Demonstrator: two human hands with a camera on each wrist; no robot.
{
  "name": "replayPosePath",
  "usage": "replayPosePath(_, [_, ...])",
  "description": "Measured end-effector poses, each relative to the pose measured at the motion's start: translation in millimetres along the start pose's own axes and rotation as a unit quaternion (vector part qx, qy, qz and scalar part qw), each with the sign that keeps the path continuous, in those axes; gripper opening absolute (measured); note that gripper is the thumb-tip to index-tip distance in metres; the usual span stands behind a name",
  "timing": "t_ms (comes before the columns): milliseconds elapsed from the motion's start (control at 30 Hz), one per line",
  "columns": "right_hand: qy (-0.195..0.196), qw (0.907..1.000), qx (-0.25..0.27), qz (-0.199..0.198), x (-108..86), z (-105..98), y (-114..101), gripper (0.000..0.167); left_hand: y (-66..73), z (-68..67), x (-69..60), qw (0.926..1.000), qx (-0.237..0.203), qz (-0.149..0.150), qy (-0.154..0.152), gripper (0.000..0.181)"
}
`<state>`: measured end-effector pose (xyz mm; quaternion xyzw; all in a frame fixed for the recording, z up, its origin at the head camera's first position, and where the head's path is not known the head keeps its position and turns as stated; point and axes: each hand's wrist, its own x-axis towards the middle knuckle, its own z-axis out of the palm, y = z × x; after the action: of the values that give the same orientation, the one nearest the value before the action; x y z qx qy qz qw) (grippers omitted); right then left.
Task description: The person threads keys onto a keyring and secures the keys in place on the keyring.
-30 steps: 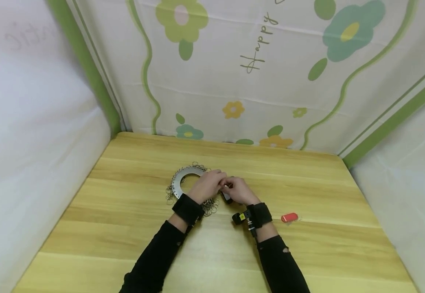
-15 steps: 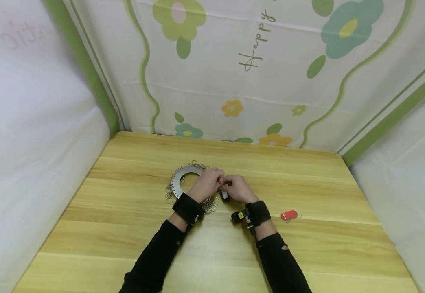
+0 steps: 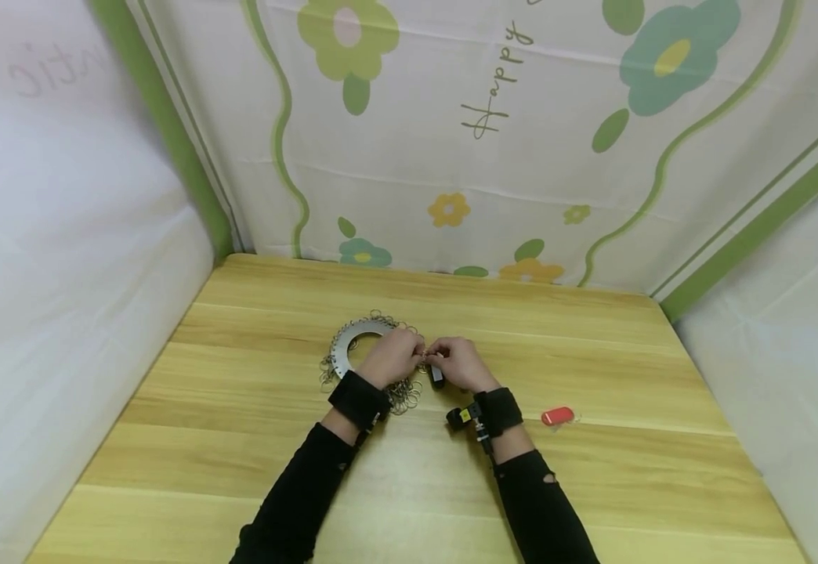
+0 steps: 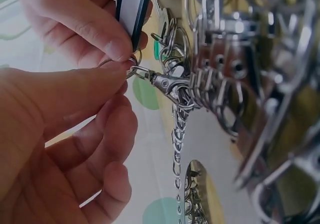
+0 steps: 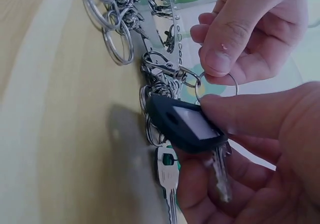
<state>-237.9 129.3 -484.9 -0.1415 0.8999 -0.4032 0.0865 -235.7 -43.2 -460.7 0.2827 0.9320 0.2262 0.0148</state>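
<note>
Both hands meet over the table at the right side of a flat silver metal ring plate (image 3: 342, 345) hung with metal clasps and rings. Between thumb and finger, my left hand (image 3: 396, 356) pinches a thin split key ring (image 5: 236, 86). My right hand (image 3: 461, 366) holds a black key tag (image 5: 170, 119) with a white label, its thumb by the key ring. A silver key (image 5: 221, 174) hangs at the tag. The key ring meets the end of a swivel clasp (image 4: 167, 83) on the plate; whether it is threaded through, I cannot tell.
A red key tag (image 3: 558, 417) with a small ring lies on the wooden table (image 3: 627, 486) to the right. Another silver key (image 5: 167, 169) and something green hang among the clasps. White fabric walls with printed flowers enclose the table's back and sides.
My left hand has shifted slightly left and down, and a small gap now shows between the two hands' fingertips. The right hand stays nearly in place. The red tag has not moved.
</note>
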Motion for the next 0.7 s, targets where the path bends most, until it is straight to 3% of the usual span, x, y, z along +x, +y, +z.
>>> replayPosePath(233, [0.002, 0.9998, -0.003, -0.018, -2.2, -6.1, -2.0, 0.01, 3.0, -3.4, -1.0, 0.9997, 0.02, -0.005, 0.009, 0.011])
replayPosePath(500, [-0.001, 0.999, 0.003, -0.044, -3.6, -7.4, -7.6, 0.011, 3.7, -1.1, 2.0, 0.9999, 0.003, -0.014, 0.002, 0.016])
replayPosePath(700, [0.002, 0.9985, -0.017, -0.053, -2.4, -6.4, -5.8, 0.011, 2.4, -1.8, 1.5, 0.9994, -0.018, -0.02, -0.023, 0.02])
